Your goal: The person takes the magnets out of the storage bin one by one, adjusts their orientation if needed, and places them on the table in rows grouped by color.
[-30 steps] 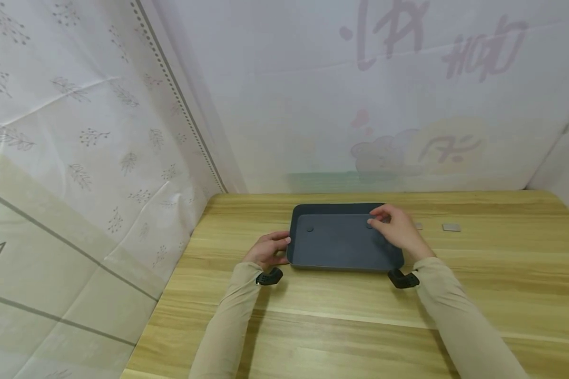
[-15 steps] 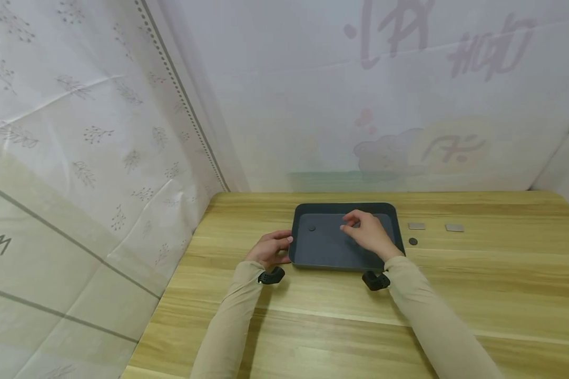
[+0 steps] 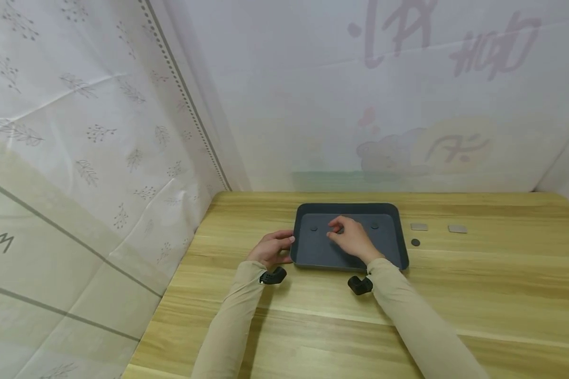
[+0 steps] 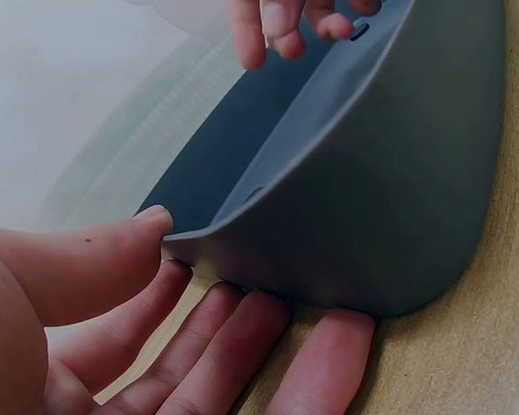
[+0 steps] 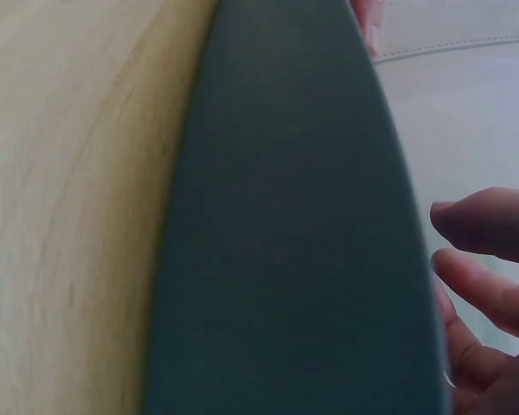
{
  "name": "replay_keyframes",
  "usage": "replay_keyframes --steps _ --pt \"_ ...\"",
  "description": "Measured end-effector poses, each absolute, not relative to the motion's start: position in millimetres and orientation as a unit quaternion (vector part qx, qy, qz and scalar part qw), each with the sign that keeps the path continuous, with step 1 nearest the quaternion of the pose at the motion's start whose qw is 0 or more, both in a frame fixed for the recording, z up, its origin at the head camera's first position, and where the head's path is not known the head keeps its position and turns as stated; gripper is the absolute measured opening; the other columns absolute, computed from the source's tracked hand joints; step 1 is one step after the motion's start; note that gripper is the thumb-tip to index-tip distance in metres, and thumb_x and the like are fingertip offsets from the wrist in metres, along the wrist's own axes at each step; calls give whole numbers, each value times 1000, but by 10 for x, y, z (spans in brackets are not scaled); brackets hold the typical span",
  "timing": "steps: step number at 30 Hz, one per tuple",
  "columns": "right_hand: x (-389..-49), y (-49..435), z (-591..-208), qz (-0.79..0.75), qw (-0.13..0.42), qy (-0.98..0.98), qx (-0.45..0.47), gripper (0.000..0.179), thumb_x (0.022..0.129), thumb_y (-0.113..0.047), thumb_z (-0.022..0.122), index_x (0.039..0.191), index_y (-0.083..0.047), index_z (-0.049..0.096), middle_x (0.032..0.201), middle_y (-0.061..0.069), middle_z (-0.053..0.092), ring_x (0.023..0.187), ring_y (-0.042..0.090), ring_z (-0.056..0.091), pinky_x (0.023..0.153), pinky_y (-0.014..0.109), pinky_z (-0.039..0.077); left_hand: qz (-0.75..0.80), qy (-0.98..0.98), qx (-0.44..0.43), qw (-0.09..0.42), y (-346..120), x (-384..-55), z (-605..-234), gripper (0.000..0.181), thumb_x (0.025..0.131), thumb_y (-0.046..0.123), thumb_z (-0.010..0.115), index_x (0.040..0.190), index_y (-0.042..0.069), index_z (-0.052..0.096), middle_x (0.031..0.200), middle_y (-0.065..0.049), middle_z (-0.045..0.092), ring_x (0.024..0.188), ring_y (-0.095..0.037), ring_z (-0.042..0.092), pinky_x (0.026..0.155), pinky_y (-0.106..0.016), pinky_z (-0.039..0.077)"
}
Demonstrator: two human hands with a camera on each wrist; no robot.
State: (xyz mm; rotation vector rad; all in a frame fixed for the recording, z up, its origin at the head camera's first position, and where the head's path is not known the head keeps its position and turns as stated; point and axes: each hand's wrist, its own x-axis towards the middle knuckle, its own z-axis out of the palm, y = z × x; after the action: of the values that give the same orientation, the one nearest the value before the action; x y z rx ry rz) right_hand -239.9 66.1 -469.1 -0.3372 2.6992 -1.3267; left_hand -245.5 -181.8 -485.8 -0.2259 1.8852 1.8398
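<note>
A dark grey rectangular tray [image 3: 308,258] lies on the wooden table. My left hand [image 3: 271,248] holds its left side, thumb [image 4: 147,226] at the rim and the other fingers against the outer wall. Over the tray's middle hovers my right hand [image 3: 353,239], fingers bent, with a gap between thumb and index finger [image 5: 480,277] in the right wrist view. Small dark round discs sit on the tray floor: one at left [image 3: 314,228] and one at right [image 3: 374,226]. In the left wrist view, a dark disc [image 4: 359,33] shows close under the right hand's fingertips.
Right of the tray, two small grey rectangular pieces, a nearer one [image 3: 419,227] and a farther one [image 3: 457,229], lie on the table [image 3: 502,295]. A loose dark disc [image 3: 415,242] lies just in front of them. Printed cloth walls [image 3: 313,105] rise behind and at left.
My right hand has moved left from the tray's right side to its middle, uncovering the right disc and the pieces on the table. My left hand stays at the tray's left side.
</note>
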Motion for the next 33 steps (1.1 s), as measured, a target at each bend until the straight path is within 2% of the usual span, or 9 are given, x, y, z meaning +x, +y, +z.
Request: replay_keyframes --steps 8,20,33 --pt "-2437 531 -4748 -440 68 889 -109 32 94 -19 62 122 -4 62 112 14 63 101 28 59 85 46 48 677 689 -89 245 -1809 -2464 -4860 44 97 13 57 140 6 50 123 -16 60 95 -17 61 72 -34 54" --pt "-2521 380 -4826 -417 82 899 -103 34 93 -19 64 124 -5 62 112 15 60 100 28 57 85 45 47 675 692 -80 245 -1815 -2436 -4841 44 98 13 57 140 6 50 131 -20 56 101 -20 61 74 -35 55" --pt "-2578 303 -4815 -394 106 908 -96 38 94 -21 63 128 -5 59 113 16 56 98 28 55 83 44 46 672 694 -82 244 -1819 -2451 -4856 45 98 15 57 141 5 48 127 -18 59 100 -19 60 74 -34 54"
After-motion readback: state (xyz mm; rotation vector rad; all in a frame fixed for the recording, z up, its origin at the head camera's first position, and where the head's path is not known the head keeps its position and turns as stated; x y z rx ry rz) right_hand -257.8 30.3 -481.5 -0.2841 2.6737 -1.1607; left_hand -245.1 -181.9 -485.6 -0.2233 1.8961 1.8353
